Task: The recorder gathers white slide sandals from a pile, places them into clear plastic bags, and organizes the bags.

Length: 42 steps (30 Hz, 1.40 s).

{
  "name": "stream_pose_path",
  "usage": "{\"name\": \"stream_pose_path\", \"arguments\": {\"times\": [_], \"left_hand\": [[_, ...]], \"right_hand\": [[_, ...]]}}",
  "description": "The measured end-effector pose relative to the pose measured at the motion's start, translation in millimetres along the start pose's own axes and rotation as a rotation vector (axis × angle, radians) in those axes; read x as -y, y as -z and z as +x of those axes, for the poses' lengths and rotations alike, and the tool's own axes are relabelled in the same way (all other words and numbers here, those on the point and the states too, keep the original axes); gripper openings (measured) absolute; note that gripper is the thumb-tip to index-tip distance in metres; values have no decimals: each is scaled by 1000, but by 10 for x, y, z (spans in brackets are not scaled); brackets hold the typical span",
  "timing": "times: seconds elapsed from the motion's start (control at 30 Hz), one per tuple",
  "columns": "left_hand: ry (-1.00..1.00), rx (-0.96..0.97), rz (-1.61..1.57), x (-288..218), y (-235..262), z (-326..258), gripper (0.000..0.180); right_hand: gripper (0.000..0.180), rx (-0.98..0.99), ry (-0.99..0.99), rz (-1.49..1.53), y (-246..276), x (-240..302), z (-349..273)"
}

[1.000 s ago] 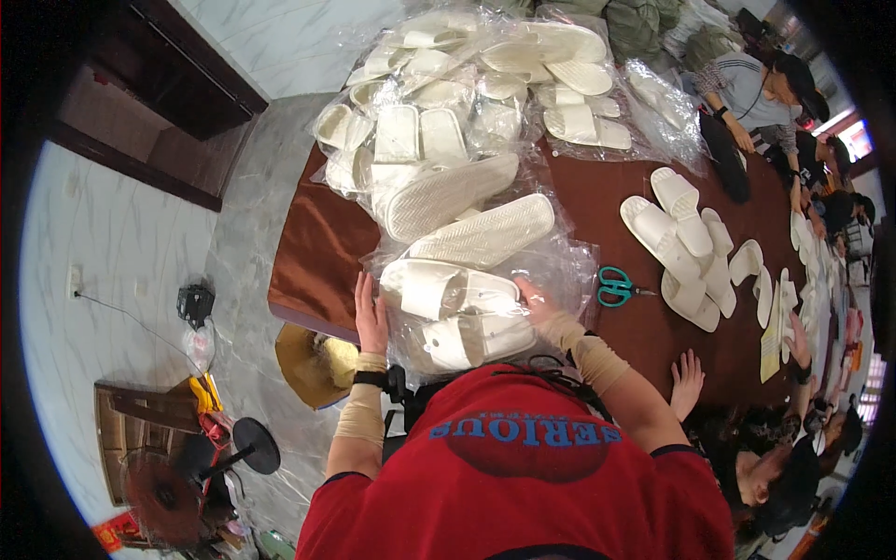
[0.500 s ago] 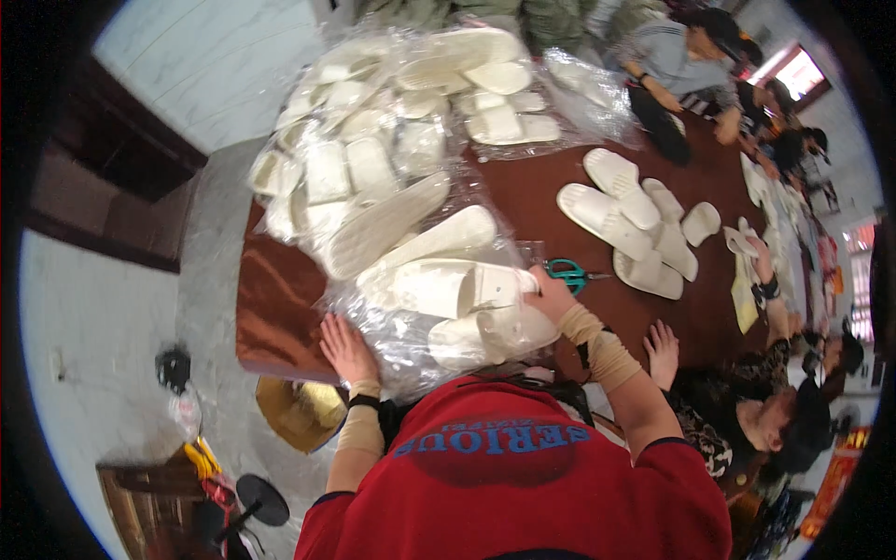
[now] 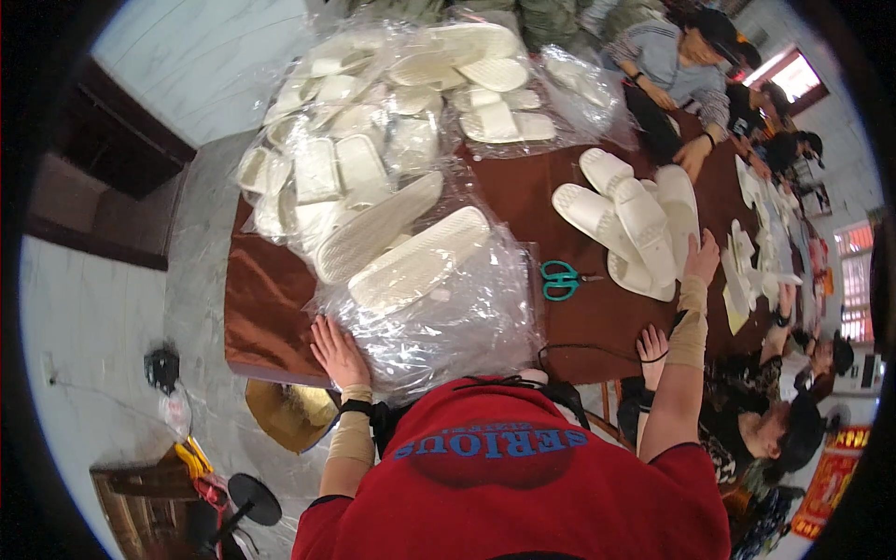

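White slippers (image 3: 642,213): loosely overlapped between two and three o'clock on the brown-covered surface (image 3: 523,201) (clock face laid over the head view, twelve at the top).
Right hand (image 3: 702,257): at three o'clock, against the near end of the rightmost slipper (image 3: 679,201); fingers partly bent, cannot tell whether clamped on it or merely touching.
Left hand (image 3: 338,353): at eight o'clock, lying flat by the border of the clear film (image 3: 457,327); fingers outstretched and slightly apart, with nothing pinched.
Stack hazard: likely to slide or fan out under a sideways pull, because of crossed soles leaning on one another; possibly ending up with two slippers dragged instead of one.
Film hazard: apt to skid or bunch up under a flat palm, being slick, wrinkled and unpinched.
Upturned slippers (image 3: 420,261): soles up, just off centre toward ten o'clock; liable to shift with any tug on the film (cannot tell whether inside it or on top).
Teal scissors (image 3: 573,279): at three o'clock, between film and stack, blades toward the stack; could nick plastic or foam if swept along.
Neighbour's hand (image 3: 652,345): between three and four o'clock, close beside the right forearm; a bump possible from crowding.
Dark cord (image 3: 597,346): near four o'clock; might snag a returning sleeve or slipper.
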<state>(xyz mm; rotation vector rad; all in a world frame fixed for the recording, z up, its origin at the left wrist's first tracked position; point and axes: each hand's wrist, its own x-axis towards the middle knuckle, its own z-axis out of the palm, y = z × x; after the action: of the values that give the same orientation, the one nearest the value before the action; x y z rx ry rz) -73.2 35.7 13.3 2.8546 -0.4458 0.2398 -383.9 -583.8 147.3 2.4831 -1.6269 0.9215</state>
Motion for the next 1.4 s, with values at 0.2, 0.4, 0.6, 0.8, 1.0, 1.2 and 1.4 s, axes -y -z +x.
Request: {"name": "stream_pose_path", "arguments": {"times": [0.2,0.4,0.6,0.8,1.0,1.2,1.4], "left_hand": [[54,14,4,87,27,-63,49],[37,20,-29,22,42,-19,51],[54,5,-91,10,81,-27,55],[30,11,25,46,22,-47,51],[-12,7,48,42,-39,-59,50],[-121,80,328,607,-278,-194,49],[-71,12,143,-155,-162,31,49]], "right_hand": [[28,640,355,830,-690,2429,-576],[51,1078,91,999,-1516,3707,-769],[32,1540,-109,1176,-558,4439,-577],[19,1236,429,1521,517,4960,-768],[12,1092,598,1761,1571,4843,-1088],[19,1071,646,1410,1488,3267,-1462],[22,987,75,665,661,1340,-2375]]}}
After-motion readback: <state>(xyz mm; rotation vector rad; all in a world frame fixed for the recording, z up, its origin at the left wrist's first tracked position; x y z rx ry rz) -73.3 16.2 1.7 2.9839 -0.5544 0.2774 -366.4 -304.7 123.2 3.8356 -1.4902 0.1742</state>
